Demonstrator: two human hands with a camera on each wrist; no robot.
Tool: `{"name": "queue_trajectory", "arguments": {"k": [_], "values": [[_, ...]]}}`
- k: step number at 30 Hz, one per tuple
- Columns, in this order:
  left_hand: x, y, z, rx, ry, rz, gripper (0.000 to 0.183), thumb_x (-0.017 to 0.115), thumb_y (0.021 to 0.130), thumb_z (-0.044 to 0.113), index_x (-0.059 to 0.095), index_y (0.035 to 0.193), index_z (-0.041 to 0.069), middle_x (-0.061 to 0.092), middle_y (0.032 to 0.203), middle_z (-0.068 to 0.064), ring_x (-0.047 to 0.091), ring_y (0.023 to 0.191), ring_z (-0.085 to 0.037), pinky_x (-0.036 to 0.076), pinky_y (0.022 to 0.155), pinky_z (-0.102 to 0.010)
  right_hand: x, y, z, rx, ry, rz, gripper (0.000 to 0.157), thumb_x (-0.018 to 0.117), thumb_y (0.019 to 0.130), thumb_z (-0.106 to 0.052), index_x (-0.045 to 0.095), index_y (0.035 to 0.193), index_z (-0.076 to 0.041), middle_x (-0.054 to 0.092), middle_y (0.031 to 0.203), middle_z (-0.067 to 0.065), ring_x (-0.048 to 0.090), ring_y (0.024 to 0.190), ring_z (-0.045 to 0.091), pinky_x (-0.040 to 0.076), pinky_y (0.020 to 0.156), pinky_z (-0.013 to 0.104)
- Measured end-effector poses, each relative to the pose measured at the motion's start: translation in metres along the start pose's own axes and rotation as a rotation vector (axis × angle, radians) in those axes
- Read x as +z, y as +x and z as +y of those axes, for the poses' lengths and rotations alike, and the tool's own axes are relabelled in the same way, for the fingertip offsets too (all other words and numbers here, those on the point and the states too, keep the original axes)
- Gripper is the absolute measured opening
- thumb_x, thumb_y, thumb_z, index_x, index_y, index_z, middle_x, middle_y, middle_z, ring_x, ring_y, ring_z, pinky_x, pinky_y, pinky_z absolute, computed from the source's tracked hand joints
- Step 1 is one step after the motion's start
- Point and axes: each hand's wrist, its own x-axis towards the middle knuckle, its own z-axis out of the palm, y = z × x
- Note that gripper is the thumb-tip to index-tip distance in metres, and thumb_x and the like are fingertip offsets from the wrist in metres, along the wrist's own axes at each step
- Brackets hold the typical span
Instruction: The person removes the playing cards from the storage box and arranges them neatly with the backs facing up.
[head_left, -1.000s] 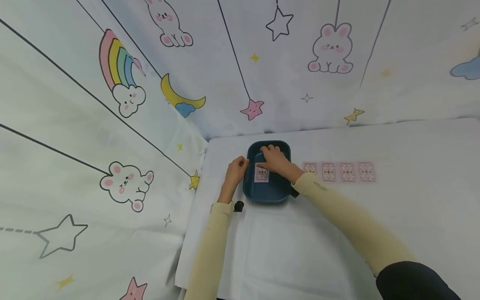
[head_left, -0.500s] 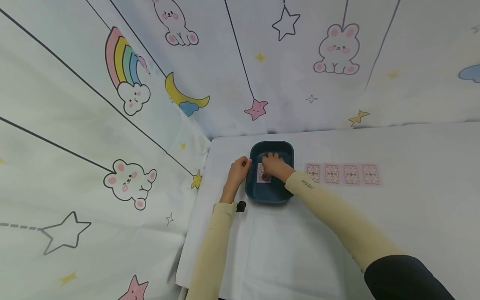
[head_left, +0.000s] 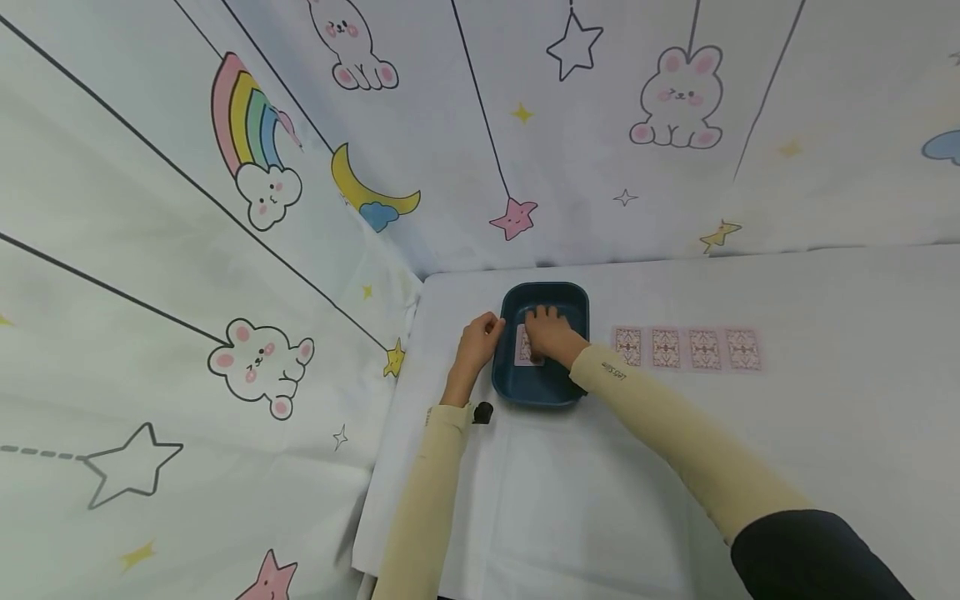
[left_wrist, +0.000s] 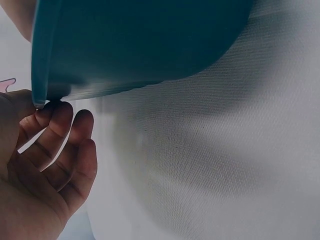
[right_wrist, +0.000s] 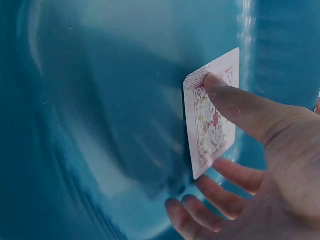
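Note:
A dark teal plastic tray (head_left: 536,393) stands on the white cloth. My left hand (head_left: 477,342) is at its left side; in the left wrist view, thumb and fingertips pinch the tray's rim (left_wrist: 41,55). Inside the tray lies a playing card (head_left: 522,353), its patterned back upward. My right hand (head_left: 553,333) reaches over it and partly covers it in the head view. From the right wrist, the thumb presses near one short edge of the card (right_wrist: 212,125) while fingertips meet the opposite edge. The card's underside is hidden.
To the tray's right, a row of several playing cards (head_left: 666,347) lies with backs up. A small black object (head_left: 483,412) shows beside the left wrist. White cloth walls with cartoon prints (head_left: 681,100) rise behind and at the left.
My right hand has come down onto the card in the tray, its thumb now on the near edge. The left hand stays on the rim. The head view has shifted slightly.

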Motion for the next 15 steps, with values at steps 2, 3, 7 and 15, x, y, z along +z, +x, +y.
{"name": "queue_trajectory", "arguments": {"k": [2,3,7,15], "values": [[0.0,-0.001,0.002,0.001,0.005,0.003,0.026,0.053,0.105,0.031,0.059,0.09,0.01,0.06,0.079,-0.004,0.051,0.066,-0.017,0.042,0.06,-0.031,0.0,-0.001,0.001,0.007,0.011,0.018,0.091,0.08,0.083,-0.021,0.027,0.152,0.005,0.034,0.152,0.031,0.035,0.139,0.048,0.036,0.113,0.057],[0.0,-0.001,0.002,0.0,0.011,0.004,0.027,0.053,0.105,0.031,0.059,0.09,0.01,0.06,0.08,-0.004,0.052,0.066,-0.017,0.042,0.06,-0.031,-0.001,-0.001,0.001,0.012,0.025,0.029,0.091,0.079,0.084,-0.02,0.025,0.153,0.004,0.034,0.152,0.032,0.036,0.139,0.048,0.036,0.112,0.057],[0.001,0.0,0.003,-0.011,0.013,-0.001,0.027,0.053,0.105,0.032,0.06,0.092,0.01,0.062,0.084,-0.007,0.053,0.069,-0.018,0.041,0.061,-0.029,-0.003,-0.004,0.003,0.029,0.114,0.057,0.082,0.073,0.09,-0.016,0.021,0.151,0.002,0.045,0.143,0.032,0.046,0.131,0.047,0.042,0.107,0.055],[0.003,0.0,0.001,-0.02,0.018,0.014,0.026,0.054,0.105,0.031,0.06,0.092,0.009,0.061,0.085,-0.007,0.051,0.07,-0.017,0.039,0.061,-0.027,-0.006,-0.003,0.016,0.004,0.446,0.037,0.056,0.053,0.097,0.0,0.025,0.145,-0.003,0.063,0.102,0.021,0.061,0.074,0.027,0.043,0.058,0.031]]}}
